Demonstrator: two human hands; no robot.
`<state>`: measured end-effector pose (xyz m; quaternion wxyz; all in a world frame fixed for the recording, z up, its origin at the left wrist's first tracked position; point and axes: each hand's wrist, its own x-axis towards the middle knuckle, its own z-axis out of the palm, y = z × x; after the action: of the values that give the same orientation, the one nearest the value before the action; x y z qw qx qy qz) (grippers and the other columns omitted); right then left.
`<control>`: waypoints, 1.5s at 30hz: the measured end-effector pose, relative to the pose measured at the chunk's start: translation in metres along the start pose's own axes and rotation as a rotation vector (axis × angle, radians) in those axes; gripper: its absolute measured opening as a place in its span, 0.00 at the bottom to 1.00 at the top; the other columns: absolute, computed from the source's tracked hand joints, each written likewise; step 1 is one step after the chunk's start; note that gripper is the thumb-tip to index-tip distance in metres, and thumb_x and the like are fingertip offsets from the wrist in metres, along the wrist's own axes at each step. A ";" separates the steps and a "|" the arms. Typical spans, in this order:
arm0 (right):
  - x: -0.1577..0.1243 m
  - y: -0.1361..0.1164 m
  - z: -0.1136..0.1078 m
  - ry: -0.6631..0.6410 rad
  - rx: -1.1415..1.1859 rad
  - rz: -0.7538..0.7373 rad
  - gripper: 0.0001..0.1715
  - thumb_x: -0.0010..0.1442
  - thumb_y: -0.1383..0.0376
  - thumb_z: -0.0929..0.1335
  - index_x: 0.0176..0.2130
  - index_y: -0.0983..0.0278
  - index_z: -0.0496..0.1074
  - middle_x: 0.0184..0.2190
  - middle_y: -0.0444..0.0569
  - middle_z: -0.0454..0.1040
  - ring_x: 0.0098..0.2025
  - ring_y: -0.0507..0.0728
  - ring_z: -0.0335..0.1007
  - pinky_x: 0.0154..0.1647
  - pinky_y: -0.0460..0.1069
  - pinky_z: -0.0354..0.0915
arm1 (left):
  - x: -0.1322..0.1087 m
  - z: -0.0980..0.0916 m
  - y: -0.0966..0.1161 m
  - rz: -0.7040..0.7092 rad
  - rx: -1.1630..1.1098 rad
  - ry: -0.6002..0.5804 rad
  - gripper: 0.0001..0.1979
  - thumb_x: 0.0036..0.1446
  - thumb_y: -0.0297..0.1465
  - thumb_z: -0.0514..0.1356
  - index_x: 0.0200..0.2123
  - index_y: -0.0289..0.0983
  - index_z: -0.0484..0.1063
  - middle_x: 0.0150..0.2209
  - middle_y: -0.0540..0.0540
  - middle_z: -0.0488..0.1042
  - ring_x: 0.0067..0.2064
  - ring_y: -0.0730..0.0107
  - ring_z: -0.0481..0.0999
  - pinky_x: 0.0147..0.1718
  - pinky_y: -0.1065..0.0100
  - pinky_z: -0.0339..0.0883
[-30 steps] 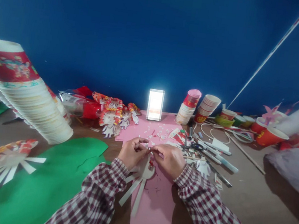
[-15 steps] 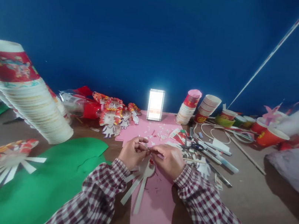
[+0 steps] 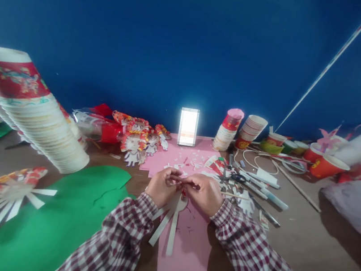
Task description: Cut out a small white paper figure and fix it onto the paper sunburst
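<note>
Close together in front of me, my left hand [image 3: 162, 187] and my right hand [image 3: 206, 194] are both closed, fingertips pinched at the top of a cut paper cup [image 3: 171, 234]. Its long white strips hang down and fan toward me, and a bit of red print shows under the fingers. The fingers hide its upper part. Beneath lies a pink sheet [image 3: 183, 265] with small dark scraps on it. To the left, another cut-up cup [image 3: 11, 189] with spread strips rests near a green sheet [image 3: 62, 222].
A tall leaning stack of paper cups [image 3: 43, 119] stands at left. Paper lion-like cutouts [image 3: 133, 155] sit behind my left hand. On the right are scissors [image 3: 240, 178], pens [image 3: 274, 198], more cup stacks [image 3: 252, 130] and a plastic bag [image 3: 356, 205]. A blurred bright rectangle [image 3: 188, 126] stands at the back.
Both hands stay pinched at the cup, with the left fingers shifted slightly. The hanging strips have moved a little to the right and up. Everything else looks the same.
</note>
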<state>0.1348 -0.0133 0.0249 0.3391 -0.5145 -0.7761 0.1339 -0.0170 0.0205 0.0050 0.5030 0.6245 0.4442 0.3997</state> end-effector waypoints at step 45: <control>-0.001 0.002 0.001 0.006 -0.091 0.006 0.07 0.53 0.69 0.65 0.33 0.60 0.72 0.30 0.43 0.74 0.33 0.52 0.67 0.33 0.44 0.58 | -0.002 -0.005 0.008 -0.073 -0.097 -0.068 0.25 0.40 0.37 0.63 0.42 0.30 0.66 0.21 0.50 0.72 0.15 0.84 0.58 0.15 0.77 0.52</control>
<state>0.1358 -0.0133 0.0229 0.3172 -0.5321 -0.7789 0.0979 -0.0207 0.0193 0.0139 0.5616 0.5958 0.4296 0.3808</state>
